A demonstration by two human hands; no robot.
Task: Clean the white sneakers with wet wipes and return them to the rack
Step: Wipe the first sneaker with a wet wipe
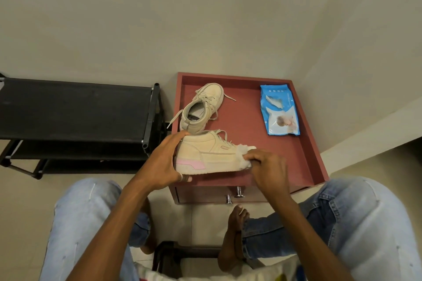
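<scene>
Left hand (pixel 167 162) clamps the sneaker's (pixel 205 155) heel over the stand's (pixel 306 157) front edge, right hand (pixel 267 166) pinches a wipe (pixel 245 155) on its toe (toe hidden, contact likely); hard rubbing could twist the shoe free or knock the second sneaker (pixel 203 107) touching behind.

left hand (pixel 165 162) on sneaker (pixel 205 156) heel, right hand (pixel 267 166) with wipe (pixel 245 155) at toe

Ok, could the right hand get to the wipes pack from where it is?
Probably yes. The wipes pack lies in the open on the tray, with nothing between it and the right hand. But that hand is holding a wipe against the sneaker.
</scene>
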